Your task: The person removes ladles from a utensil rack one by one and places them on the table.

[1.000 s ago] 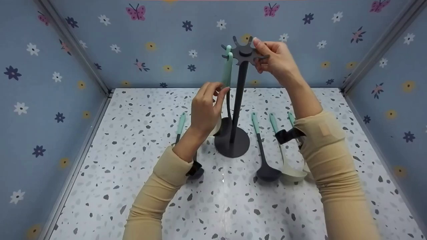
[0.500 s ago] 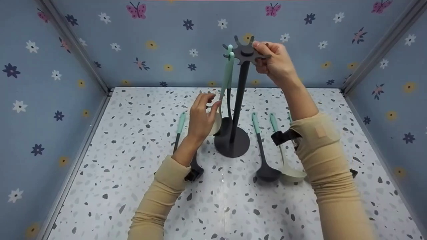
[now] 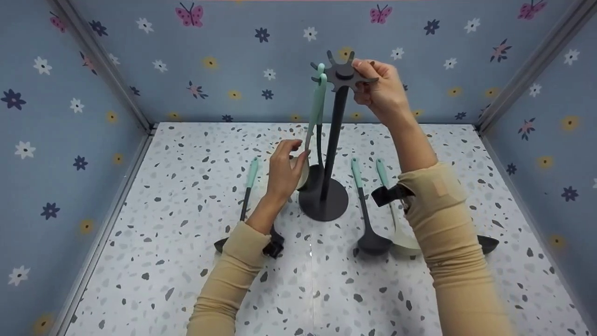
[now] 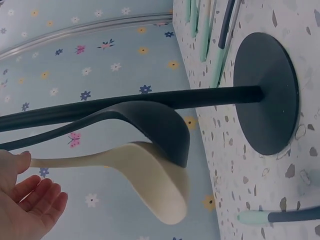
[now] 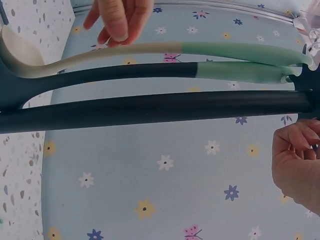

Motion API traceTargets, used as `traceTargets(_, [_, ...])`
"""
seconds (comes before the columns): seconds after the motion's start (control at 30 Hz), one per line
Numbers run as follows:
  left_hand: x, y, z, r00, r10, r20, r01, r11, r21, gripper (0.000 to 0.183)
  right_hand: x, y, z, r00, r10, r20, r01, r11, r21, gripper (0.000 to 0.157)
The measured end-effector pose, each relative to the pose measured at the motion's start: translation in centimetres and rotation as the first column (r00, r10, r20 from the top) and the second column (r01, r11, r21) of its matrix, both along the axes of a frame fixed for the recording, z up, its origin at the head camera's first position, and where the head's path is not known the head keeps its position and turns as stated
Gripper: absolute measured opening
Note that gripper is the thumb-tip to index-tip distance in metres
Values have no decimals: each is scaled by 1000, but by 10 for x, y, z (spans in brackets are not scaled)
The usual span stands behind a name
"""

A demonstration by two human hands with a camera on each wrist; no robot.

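Observation:
A dark utensil stand [image 3: 338, 116] rises from a round base, with a ring of hooks on top. My right hand [image 3: 383, 91] grips the hook ring on its right side, thumb on top. Two mint-handled ladles hang from hooks on the left: a cream ladle [image 4: 160, 195] and a dark ladle [image 4: 155, 120], their bowls overlapping just above the base. Beside the cream ladle's shaft is my left hand [image 3: 282, 172]. Its thumb touches that shaft in the right wrist view, while the other fingers are loosely bent and apart from it.
Right of the stand lie a dark ladle [image 3: 374, 243] and a cream-headed utensil [image 3: 406, 242], both mint-handled. A dark utensil head [image 3: 487, 243] shows past the right sleeve. On the left a mint-handled utensil [image 3: 252, 172] lies partly behind the left arm. Patterned walls enclose the speckled table [image 3: 186, 163].
My left hand has come down from the hanging handles to the cream ladle's lower shaft. My right hand keeps its grip on the hook ring; its forearm has shifted slightly left.

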State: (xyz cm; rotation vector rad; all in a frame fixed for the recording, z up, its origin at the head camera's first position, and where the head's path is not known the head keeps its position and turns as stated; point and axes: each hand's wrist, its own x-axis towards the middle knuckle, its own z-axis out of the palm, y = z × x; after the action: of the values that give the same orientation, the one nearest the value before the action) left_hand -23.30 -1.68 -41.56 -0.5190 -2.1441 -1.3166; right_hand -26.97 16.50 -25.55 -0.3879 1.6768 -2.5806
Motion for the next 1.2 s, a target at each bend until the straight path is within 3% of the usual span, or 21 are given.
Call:
traceTargets(0.47, [-3, 14, -17, 999, 15, 50, -19, 998, 66, 24, 1, -3, 0, 999, -51, 19, 51, 999, -17, 19])
traceTargets(0.8, [-12, 21, -24, 996, -14, -92, 37, 967, 251, 16, 2, -4, 0, 996, -84, 22, 83, 996, 25, 19])
traceTargets(1.0, [-11, 22, -25, 989, 7, -146, 35, 959, 283, 14, 1, -4, 0, 995, -101, 26, 100, 994, 31, 19])
traceTargets(1.2, [1, 19, -10, 978, 21, -209, 42, 956, 291, 16, 1, -4, -1, 995, -96, 12, 95, 995, 41, 17])
